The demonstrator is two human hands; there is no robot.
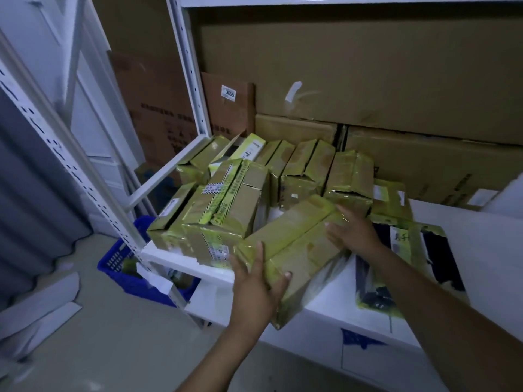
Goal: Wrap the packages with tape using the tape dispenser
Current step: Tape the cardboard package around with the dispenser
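Observation:
A long brown package (294, 244) wrapped in yellow-green tape lies tilted across the white shelf (334, 309), its near end hanging past the front edge. My left hand (256, 284) grips that near end, thumb on top and fingers curled round the side. My right hand (353, 230) presses flat-fingered on the far right end. Several more taped packages (223, 205) stand packed on the shelf behind and to the left. No tape dispenser is in view.
Large cardboard boxes (353, 75) fill the back of the shelf. White rack uprights (85, 176) stand at the left. A blue plastic crate (133, 267) sits on the floor below. A dark taped package (410, 264) lies at the right.

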